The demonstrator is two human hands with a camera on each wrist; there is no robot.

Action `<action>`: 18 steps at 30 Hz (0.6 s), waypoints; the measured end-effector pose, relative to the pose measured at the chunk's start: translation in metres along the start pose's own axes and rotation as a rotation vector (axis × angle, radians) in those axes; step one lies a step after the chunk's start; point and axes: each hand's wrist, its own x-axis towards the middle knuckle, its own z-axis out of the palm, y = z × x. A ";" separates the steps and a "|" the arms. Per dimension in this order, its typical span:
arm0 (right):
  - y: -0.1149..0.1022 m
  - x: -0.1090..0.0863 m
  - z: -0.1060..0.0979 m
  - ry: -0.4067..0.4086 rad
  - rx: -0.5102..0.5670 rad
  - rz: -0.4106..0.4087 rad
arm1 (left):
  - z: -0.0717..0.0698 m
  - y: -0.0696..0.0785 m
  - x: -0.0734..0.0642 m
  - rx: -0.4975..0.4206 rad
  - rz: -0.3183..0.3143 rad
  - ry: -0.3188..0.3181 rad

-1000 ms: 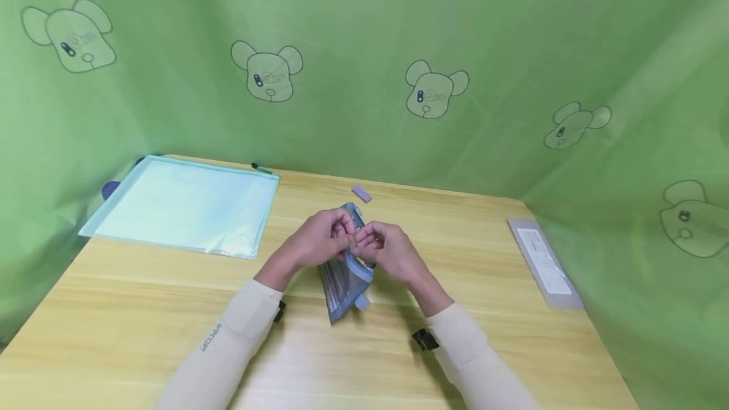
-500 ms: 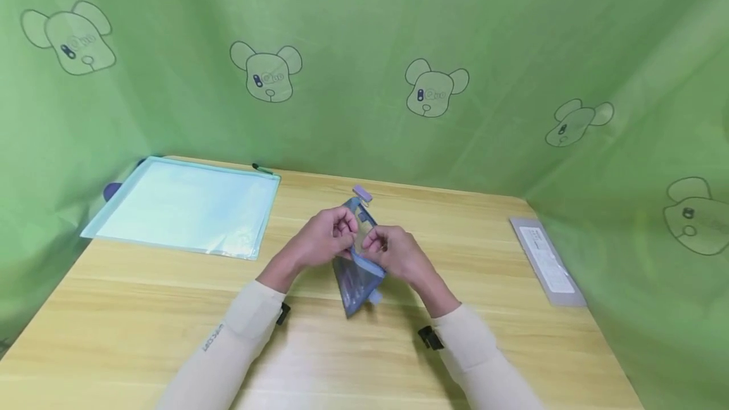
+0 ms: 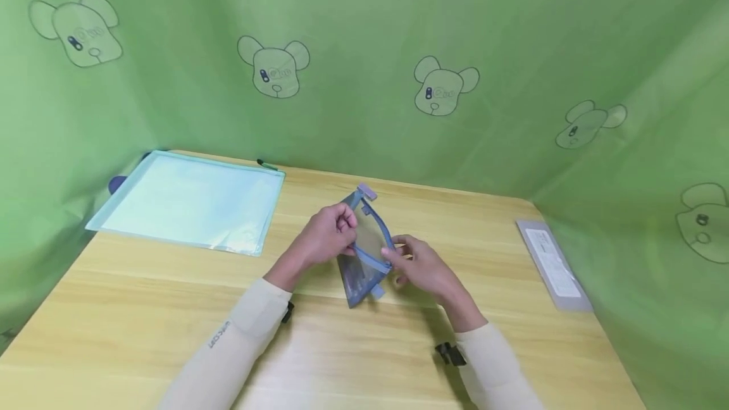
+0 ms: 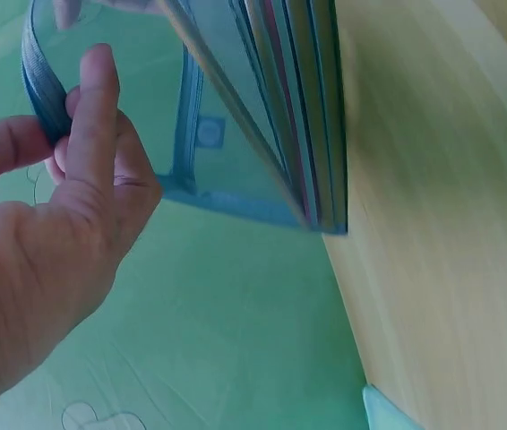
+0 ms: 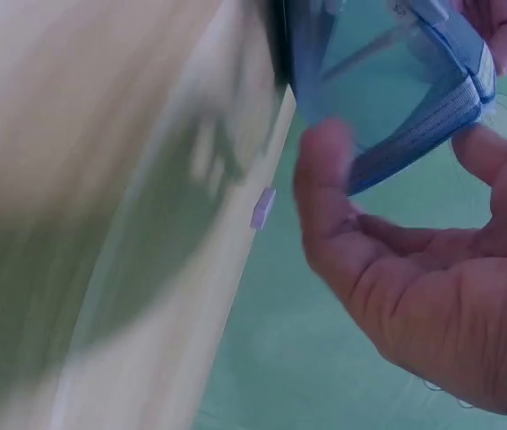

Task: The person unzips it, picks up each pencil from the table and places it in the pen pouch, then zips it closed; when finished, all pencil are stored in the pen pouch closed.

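A blue see-through zip pencil case [image 3: 357, 283] stands tilted between my hands above the table, its zipped mouth spread wide. Several pencils [image 4: 312, 116] lie along its bottom edge in the left wrist view, with one slanting across. My left hand [image 3: 326, 233] pinches the left zipper band between thumb and fingers. At the near right corner of the mouth, my right hand [image 3: 424, 264] grips the case, thumb [image 5: 479, 152] on the zipper band and fingers along the side. Just behind the case lies a purple eraser [image 3: 367, 191], partly covered by it in the head view.
On the wooden table [image 3: 228, 309], a light-blue zip folder [image 3: 188, 201] lies at the back left, over a dark purple thing [image 3: 116, 183]. A grey flat pack with a white label [image 3: 551, 264] lies by the right edge. Green curtain [image 3: 364, 119] surrounds the back and sides.
My hands have moved apart, the right one to the right and slightly down. The case's mouth has spread from narrow to wide, and the case has shifted a little right.
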 end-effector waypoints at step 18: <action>0.003 -0.001 -0.013 0.001 -0.221 -0.233 | -0.027 -0.017 0.008 0.328 -0.002 0.118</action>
